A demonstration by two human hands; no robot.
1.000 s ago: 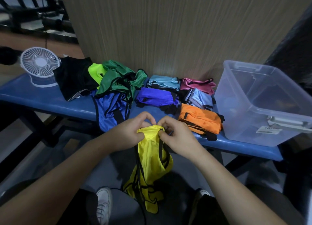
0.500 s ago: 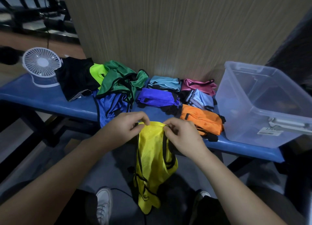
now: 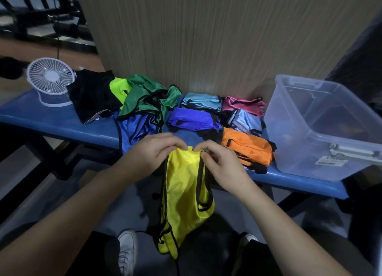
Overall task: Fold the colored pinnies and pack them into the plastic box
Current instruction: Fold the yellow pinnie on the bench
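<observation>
The left hand (image 3: 152, 151) and the right hand (image 3: 222, 164) sit close together just in front of the blue bench (image 3: 62, 122), fingers curled, each pinching the top edge of a yellow pinny (image 3: 184, 193) that hangs down from them toward the floor between the person's knees. The clear plastic box (image 3: 322, 131) stands at the right end of the bench with a white label (image 3: 331, 162) on its near wall; the print on it is too small and blurred to read. What lies inside the box is hard to make out through the cloudy wall. On the bench, folded bundles lie near the box: an orange pinny (image 3: 248, 147), a purple one (image 3: 191, 120), a light blue one (image 3: 201, 102) and a pink one (image 3: 245, 106). Further left, a green pinny (image 3: 144, 99) is heaped loosely over a blue pinny (image 3: 136, 131), which spills over the bench's front edge, beside black cloth (image 3: 91, 93) and a small white fan (image 3: 49, 79). A white shoe (image 3: 127, 248) shows below, partly cut off by the left forearm.
</observation>
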